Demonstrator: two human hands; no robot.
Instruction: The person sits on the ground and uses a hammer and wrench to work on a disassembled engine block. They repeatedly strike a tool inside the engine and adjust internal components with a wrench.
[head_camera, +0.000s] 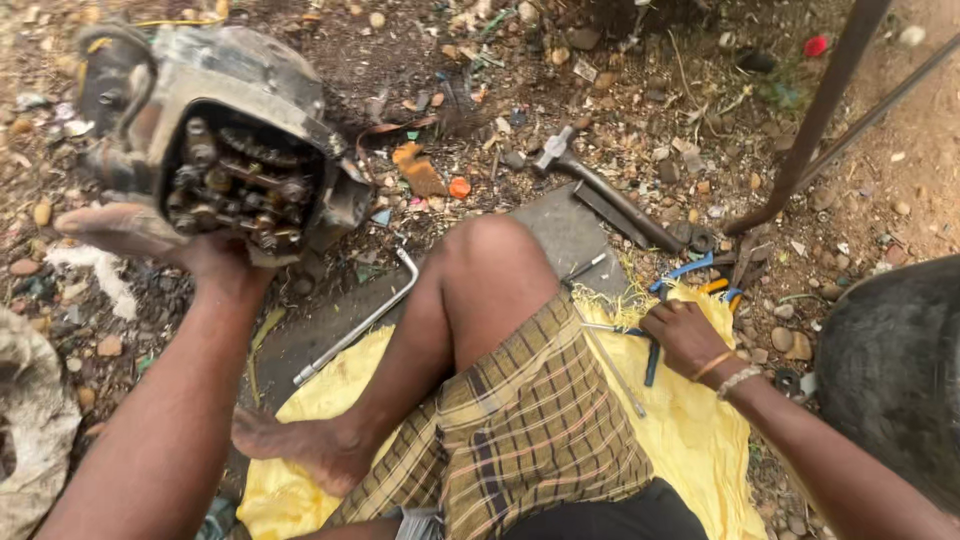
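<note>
Left hand (150, 240) raised, right hand (685, 335) lowered

Greasy, dull metal engine part (235, 150); glossy steel wrench (362, 322); yellow woven sack (690, 420).

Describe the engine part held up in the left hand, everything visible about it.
The engine part is a grimy grey metal casing, dull and caked with dirt and oil. Its open face is turned toward the camera, showing a toothed sprocket, a chain and small dark fittings inside. A rounded stub sticks out at its upper left. It is held off the ground, tilted, at the upper left of the view; the left hand supports it from below. Nothing else touches it.
</note>
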